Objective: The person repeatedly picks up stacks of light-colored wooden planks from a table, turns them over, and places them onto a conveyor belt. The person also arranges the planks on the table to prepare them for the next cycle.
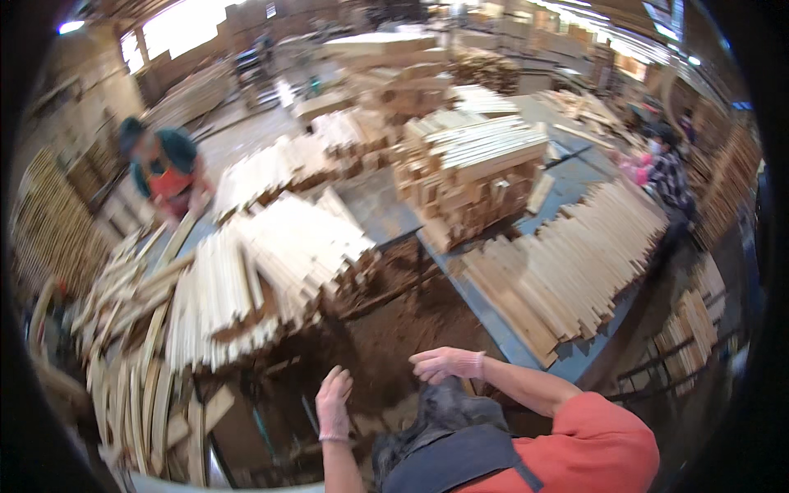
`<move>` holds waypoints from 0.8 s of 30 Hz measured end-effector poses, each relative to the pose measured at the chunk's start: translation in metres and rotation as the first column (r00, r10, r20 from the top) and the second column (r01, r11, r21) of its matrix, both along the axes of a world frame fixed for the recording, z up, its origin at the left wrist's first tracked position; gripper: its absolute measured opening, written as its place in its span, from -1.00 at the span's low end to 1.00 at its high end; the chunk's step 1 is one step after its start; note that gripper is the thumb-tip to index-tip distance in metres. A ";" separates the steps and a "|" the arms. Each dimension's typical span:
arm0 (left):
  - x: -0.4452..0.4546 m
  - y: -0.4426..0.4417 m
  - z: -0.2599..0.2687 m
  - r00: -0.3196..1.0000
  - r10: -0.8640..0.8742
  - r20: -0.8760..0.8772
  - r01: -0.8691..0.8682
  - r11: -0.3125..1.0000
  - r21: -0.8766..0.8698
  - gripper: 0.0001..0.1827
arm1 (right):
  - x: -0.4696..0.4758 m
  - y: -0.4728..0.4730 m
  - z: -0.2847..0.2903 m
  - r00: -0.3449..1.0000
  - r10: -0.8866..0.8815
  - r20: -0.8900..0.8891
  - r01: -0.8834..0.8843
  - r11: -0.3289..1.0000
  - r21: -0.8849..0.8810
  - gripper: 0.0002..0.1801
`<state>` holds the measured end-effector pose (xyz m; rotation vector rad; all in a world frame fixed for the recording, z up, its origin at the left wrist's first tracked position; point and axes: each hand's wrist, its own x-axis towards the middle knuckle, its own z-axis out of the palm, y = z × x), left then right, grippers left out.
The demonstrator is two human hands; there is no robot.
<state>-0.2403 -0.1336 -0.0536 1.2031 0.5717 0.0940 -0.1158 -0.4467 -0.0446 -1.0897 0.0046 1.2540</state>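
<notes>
Both hands wear pale pink knit work gloves and hang in front of a dark apron (456,459), with nothing seen in either. My left hand (334,403) is raised with fingers loosely bent, near the front end of a stack of pale wooden strips (296,237) on the left. Close to the blue table (493,317) on the right, my right hand (445,363) points inward with its fingers slightly curled. A row of wooden slats (567,265) lies side by side on that table, its nearest boards just beyond my right hand.
A tall block of stacked wood (471,179) stands ahead. Loose strips (132,407) lean and hang at the lower left. Co-workers stand at the left (163,166) and the far right (669,172). Sawdust covers the floor (400,333) between the tables. A wood rack (684,339) stands at right.
</notes>
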 end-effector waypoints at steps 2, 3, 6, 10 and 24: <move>0.036 0.026 0.015 0.997 0.053 -0.050 -0.053 0.999 0.012 -0.32 | 0.062 0.031 -0.032 0.994 0.106 0.021 -0.108 0.957 0.271 -0.67; 0.052 0.040 0.020 0.984 0.138 -0.112 -0.134 0.990 0.041 -0.27 | 0.087 0.056 -0.014 0.982 0.100 0.160 -0.096 0.995 -0.033 -0.28; 0.092 0.096 -0.020 0.972 0.210 -0.107 -0.198 0.973 0.117 -0.21 | 0.180 0.114 -0.017 0.823 0.131 0.552 -0.042 0.984 -0.172 -0.20; 0.191 0.197 -0.044 0.984 0.169 -0.061 -0.148 0.954 0.260 0.01 | 0.338 0.203 -0.016 0.636 -0.008 0.772 0.193 0.970 -0.149 -0.35; 0.314 0.266 -0.054 0.926 0.184 -0.330 -0.094 0.958 0.272 -0.21 | 0.514 0.330 -0.064 0.630 0.517 0.580 -0.048 0.771 -0.634 -0.09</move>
